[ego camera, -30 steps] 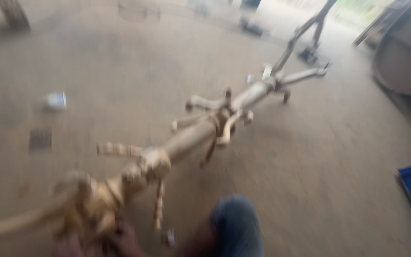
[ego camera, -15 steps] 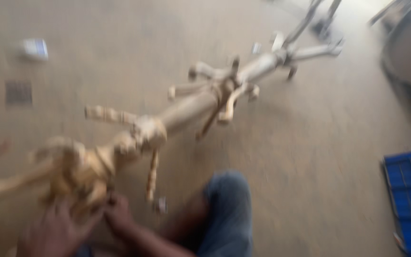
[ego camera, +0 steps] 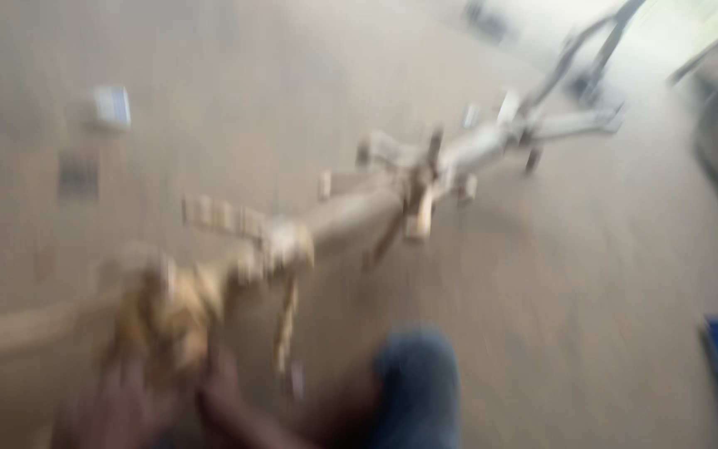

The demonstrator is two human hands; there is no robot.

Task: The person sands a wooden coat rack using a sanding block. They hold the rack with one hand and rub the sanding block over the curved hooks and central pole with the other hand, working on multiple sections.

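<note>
Concrete floor (ego camera: 608,299) is crossed by a pale wooden pole (ego camera: 351,218), angled from both hands (ego camera: 168,399) up-right; finger state cannot be told.

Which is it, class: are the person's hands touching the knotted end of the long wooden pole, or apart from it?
Cannot tell. The head view is blurred: both hands lie against the knotted end, but no contact line or gap shows.
</note>
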